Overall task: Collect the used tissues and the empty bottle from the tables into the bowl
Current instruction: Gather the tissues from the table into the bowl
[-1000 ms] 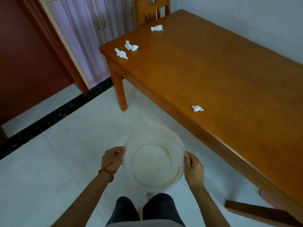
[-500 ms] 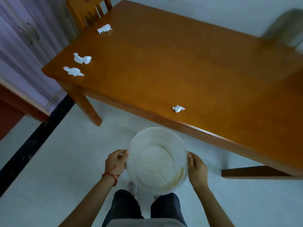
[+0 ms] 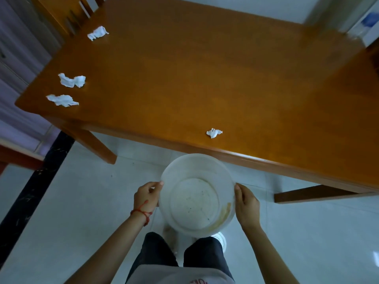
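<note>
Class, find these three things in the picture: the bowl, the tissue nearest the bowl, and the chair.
bowl [image 3: 164,177]: head view, left rim.
tissue nearest the bowl [image 3: 214,133]: head view, middle of the wad.
chair [image 3: 61,12]: head view, wooden backrest.

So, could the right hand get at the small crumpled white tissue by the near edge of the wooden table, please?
Probably yes: the small crumpled white tissue lies uncovered just beyond the round white plastic bowl, but the right hand grips that bowl's rim and must let go first.

Bare forearms, a knotted red string bracelet [image 3: 143,212] on the left wrist, dark trousers [image 3: 180,257], a grey top's hem with red lettering [image 3: 180,276], white shoes [image 3: 220,239].
</note>
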A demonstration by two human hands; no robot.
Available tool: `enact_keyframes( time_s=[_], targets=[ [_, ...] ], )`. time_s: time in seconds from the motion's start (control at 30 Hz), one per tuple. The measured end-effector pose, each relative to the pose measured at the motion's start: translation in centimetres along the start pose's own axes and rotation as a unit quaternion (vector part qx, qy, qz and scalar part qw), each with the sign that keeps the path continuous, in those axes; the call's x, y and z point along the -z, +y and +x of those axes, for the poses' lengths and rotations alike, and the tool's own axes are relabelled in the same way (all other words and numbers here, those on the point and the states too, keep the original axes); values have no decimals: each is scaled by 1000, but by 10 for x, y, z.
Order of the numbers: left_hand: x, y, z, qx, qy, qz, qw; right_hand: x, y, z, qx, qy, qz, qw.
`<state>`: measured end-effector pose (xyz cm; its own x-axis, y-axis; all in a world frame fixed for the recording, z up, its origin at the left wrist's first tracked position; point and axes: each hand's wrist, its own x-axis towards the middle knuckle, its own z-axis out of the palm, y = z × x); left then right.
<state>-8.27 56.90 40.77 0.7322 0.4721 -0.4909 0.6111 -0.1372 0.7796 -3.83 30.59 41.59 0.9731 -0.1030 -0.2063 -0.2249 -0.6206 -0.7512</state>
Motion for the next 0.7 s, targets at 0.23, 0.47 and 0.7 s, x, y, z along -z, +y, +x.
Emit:
enact_keyframes(
  time_s=[0.23,0.47,0.7],
  targets=[
    [-19,16,11,-14,30,46,998,8,1,21,0,-17,-4,1000],
    [-27,18,15,-46,44,80,995,24,8,48,34,-69,-77,994],
    [-29,16,14,-77,53,105,990,22,-31,104,100,1,-112,989]
  ],
)
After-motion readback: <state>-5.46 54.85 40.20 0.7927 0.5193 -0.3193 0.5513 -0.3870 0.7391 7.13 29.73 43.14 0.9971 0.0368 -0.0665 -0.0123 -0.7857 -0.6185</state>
